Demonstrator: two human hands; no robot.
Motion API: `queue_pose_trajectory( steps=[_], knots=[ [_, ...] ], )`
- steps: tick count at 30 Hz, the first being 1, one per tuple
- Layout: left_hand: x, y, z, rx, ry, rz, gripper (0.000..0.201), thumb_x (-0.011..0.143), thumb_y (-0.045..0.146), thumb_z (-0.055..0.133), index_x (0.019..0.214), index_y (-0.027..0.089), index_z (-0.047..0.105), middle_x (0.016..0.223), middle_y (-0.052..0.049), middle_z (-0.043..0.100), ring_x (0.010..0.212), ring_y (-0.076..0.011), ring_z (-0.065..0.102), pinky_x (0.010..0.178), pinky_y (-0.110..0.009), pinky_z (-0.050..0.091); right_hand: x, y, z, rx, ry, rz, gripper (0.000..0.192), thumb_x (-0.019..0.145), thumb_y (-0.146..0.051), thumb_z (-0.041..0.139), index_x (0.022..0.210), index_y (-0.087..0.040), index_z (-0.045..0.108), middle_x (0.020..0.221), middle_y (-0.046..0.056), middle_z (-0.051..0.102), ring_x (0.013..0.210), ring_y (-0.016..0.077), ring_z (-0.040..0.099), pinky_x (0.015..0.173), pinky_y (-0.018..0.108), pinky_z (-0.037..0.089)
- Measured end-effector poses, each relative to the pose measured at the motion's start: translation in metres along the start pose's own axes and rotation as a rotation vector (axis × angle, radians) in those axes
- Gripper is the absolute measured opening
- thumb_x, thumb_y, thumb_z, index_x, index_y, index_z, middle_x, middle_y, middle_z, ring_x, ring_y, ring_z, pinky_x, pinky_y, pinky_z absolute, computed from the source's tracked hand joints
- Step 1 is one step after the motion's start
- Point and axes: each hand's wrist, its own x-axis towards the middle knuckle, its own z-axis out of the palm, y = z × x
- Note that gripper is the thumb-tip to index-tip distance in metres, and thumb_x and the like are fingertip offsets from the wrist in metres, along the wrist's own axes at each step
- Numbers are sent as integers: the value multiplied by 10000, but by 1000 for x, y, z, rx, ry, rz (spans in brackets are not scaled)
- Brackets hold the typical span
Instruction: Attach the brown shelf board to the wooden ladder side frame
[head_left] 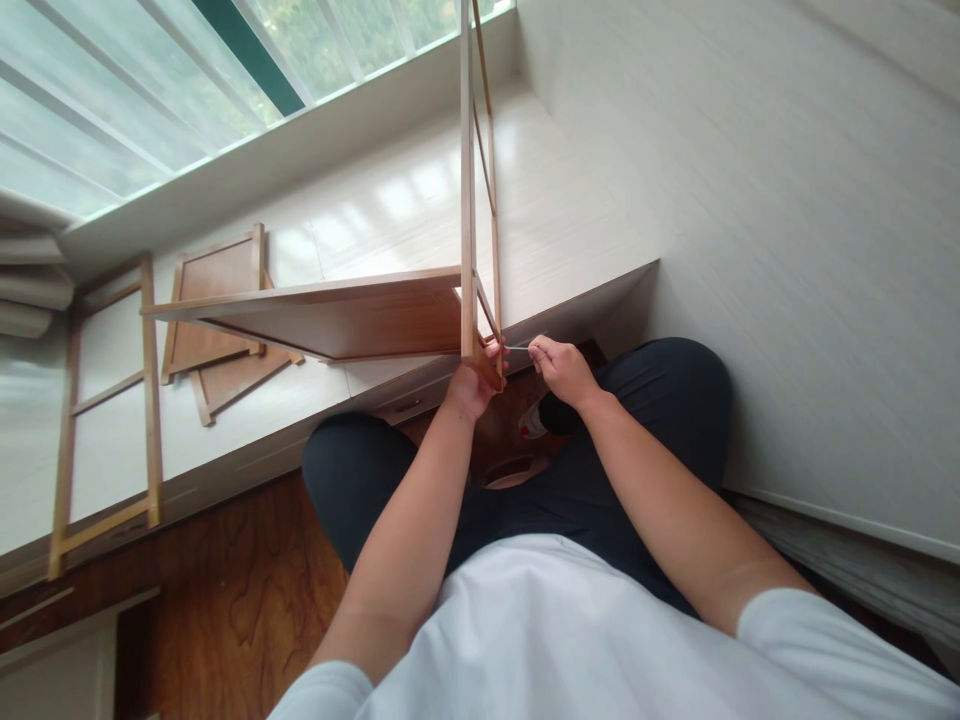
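A tall wooden frame (468,180) stands on end at the edge of the light-coloured ledge, joined or butted to a wooden shelf panel (360,325) that reaches out to the left. My left hand (474,388) is wrapped round the frame's near lower end; its fingertips show on the right side. In my right hand (555,362) the fingers pinch a thin metal rod (517,348), which looks like a hex key. The rod's far tip meets the frame beside my left fingers, and the contact point is too small to make out.
Several wooden pieces lie on the ledge (390,220) at the left: a ladder-like frame (150,430) overhanging its edge and smaller panels (217,280), partly stacked. A window (225,80) is behind, a pale wall (787,300) at right. My knees flank the ledge's front.
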Motion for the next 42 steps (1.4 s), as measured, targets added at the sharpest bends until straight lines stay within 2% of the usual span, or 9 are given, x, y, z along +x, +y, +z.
queue_pose_trajectory(
  steps=[17,31,42],
  knots=[
    [1,0,-1,2,9,0,176,821,206,731,997,189,735,774,2,737,589,-90,641,484,-192,452,-4,-5,-1,-29,-1,-23,401,1045,-451,384,756,-220,540,722,35,636,654,164,568,680,266,354],
    [1,0,-1,1,13,-8,162,829,201,709,987,181,736,775,1,739,582,-87,636,489,-197,460,-4,-3,0,-35,12,-21,417,1047,-484,374,788,-226,577,739,45,651,670,176,578,680,268,354],
    [1,0,-1,0,6,-6,177,829,207,711,1001,175,734,757,2,739,579,-87,640,474,-190,457,-3,-1,4,-117,61,-39,361,1054,-450,388,932,-241,656,809,48,690,736,189,604,680,267,335]
  ],
)
